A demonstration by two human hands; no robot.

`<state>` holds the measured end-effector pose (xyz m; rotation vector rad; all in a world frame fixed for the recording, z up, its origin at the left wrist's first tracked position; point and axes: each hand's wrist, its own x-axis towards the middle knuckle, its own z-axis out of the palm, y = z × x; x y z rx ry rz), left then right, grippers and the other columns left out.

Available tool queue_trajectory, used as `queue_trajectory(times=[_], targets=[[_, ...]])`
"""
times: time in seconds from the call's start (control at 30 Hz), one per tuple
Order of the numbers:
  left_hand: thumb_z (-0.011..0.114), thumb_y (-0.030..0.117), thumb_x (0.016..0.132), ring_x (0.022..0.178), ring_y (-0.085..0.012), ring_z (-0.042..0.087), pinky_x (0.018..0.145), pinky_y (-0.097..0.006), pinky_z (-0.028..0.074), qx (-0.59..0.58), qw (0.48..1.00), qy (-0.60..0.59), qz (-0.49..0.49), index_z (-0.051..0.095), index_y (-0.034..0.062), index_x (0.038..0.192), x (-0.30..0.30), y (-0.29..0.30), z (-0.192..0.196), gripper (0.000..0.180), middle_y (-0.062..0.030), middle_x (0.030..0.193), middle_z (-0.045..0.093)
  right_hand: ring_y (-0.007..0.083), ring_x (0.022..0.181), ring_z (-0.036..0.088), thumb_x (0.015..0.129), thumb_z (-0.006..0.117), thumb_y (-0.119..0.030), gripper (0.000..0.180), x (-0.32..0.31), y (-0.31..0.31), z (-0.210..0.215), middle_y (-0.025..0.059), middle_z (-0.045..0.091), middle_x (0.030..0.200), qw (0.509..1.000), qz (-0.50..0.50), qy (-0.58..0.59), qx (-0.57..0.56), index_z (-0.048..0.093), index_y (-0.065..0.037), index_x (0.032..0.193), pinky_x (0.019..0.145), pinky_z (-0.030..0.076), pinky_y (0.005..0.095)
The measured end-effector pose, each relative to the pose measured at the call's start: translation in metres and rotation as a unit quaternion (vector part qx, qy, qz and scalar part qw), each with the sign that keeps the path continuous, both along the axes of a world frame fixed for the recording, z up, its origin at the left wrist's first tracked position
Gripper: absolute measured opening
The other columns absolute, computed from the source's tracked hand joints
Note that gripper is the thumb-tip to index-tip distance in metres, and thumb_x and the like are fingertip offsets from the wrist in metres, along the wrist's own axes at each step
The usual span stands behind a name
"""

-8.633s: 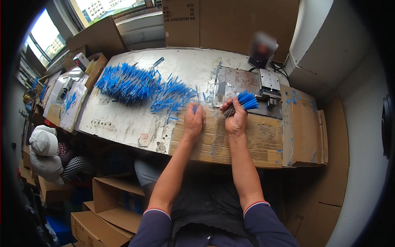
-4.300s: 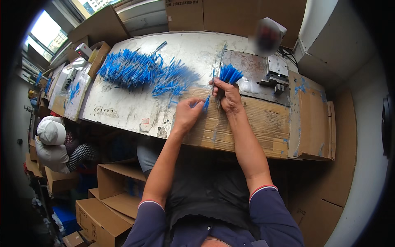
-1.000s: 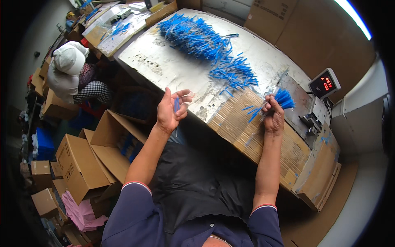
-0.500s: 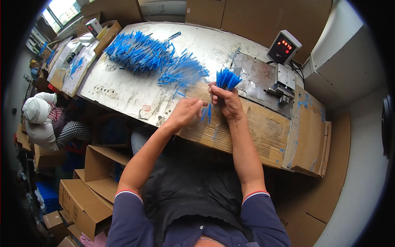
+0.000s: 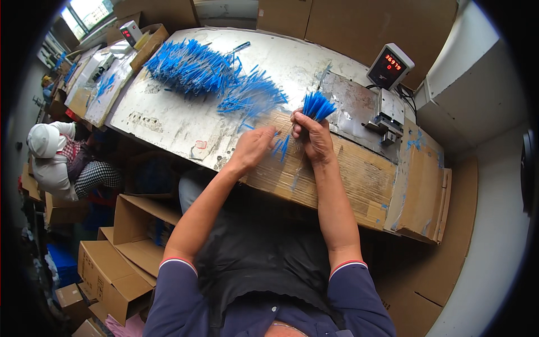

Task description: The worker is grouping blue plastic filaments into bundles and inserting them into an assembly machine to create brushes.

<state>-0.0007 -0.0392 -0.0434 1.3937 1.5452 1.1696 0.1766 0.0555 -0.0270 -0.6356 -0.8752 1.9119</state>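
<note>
My right hand (image 5: 318,139) is closed round an upright bunch of thin blue-ended strips (image 5: 318,106), the blue ends fanning out above the thumb. To its left, my left hand (image 5: 254,149) has its fingers curled in a pinch. Several loose blue strips (image 5: 280,147) show at the left fingertips, over the cardboard; I cannot tell whether that hand grips them. Beyond my hands a large heap of blue and clear strips (image 5: 188,67) lies on the pale worktable (image 5: 168,126). A smaller spread pile of strips (image 5: 250,94) adjoins it, closer to my hands.
Flat cardboard (image 5: 342,174) covers the table's near right part. A metal plate (image 5: 351,98) with a small clamp-like fixture (image 5: 387,121) lies behind it, below a red digital display (image 5: 389,66). Open cartons (image 5: 115,275) stand at lower left. Another person (image 5: 67,160) sits at far left.
My right hand and its bunch have shifted slightly right and away from the left hand. The loose blue strips by the left fingertips have moved up a little. The whole view has also shifted slightly.
</note>
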Motion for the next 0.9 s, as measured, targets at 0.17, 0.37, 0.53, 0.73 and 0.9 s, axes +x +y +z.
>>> queue_trajectory(times=[0.17, 0.37, 0.53, 0.73, 0.9], targets=[[0.045, 0.055, 0.108, 0.064, -0.0078, 0.057, 0.060, -0.026, 0.048, -0.082, 0.971, -0.210, 0.073, 0.067, -0.0034, 0.125, 0.003, -0.013, 0.024, 0.065, -0.0087, 0.090, 0.070, 0.0135, 0.069, 0.062, 0.094, 0.070, -0.004, 0.010, 0.011, 0.009, -0.006, 0.0103, 0.068, 0.089, 0.998, -0.019, 0.058, -0.009, 0.065, -0.002, 0.102, 0.060, 0.051, 0.0290], [0.040, 0.048, 0.111, 0.041, -0.0031, 0.034, 0.037, -0.019, 0.028, -0.175, 0.923, -0.343, -0.017, 0.060, -0.0017, 0.130, 0.009, -0.013, 0.025, 0.057, -0.0122, 0.095, 0.074, 0.0143, 0.069, 0.063, 0.093, 0.070, -0.006, 0.009, 0.007, 0.007, -0.009, 0.0099, 0.069, 0.089, 0.999, -0.006, 0.036, -0.007, 0.067, -0.002, 0.100, 0.062, 0.053, 0.0296], [0.042, 0.044, 0.110, 0.042, -0.0040, 0.033, 0.037, -0.020, 0.027, -0.181, 0.870, -0.459, 0.002, 0.060, 0.0024, 0.120, 0.014, -0.008, 0.017, 0.047, -0.0084, 0.084, 0.070, 0.0149, 0.070, 0.065, 0.091, 0.072, -0.006, 0.011, 0.007, 0.007, -0.008, 0.0097, 0.070, 0.089, 1.000, -0.022, 0.008, -0.003, 0.067, -0.001, 0.100, 0.061, 0.054, 0.0295], [0.047, 0.042, 0.109, 0.042, -0.0025, 0.032, 0.036, -0.020, 0.027, -0.209, 0.850, -0.480, -0.059, 0.062, 0.0021, 0.124, 0.010, -0.011, 0.022, 0.045, -0.0057, 0.084, 0.070, 0.0152, 0.067, 0.067, 0.085, 0.078, -0.005, 0.017, 0.003, 0.004, -0.006, 0.0084, 0.071, 0.084, 0.998, -0.052, -0.030, 0.021, 0.070, 0.000, 0.099, 0.058, 0.055, 0.0305], [0.051, 0.038, 0.109, 0.043, -0.0011, 0.035, 0.036, -0.019, 0.030, -0.202, 0.899, -0.383, -0.059, 0.061, -0.0001, 0.130, 0.018, -0.011, 0.022, 0.044, -0.0007, 0.081, 0.065, 0.0145, 0.066, 0.067, 0.084, 0.079, -0.005, 0.017, 0.005, 0.003, -0.007, 0.0074, 0.071, 0.084, 0.996, -0.068, -0.048, 0.033, 0.070, -0.001, 0.098, 0.057, 0.055, 0.0296]])
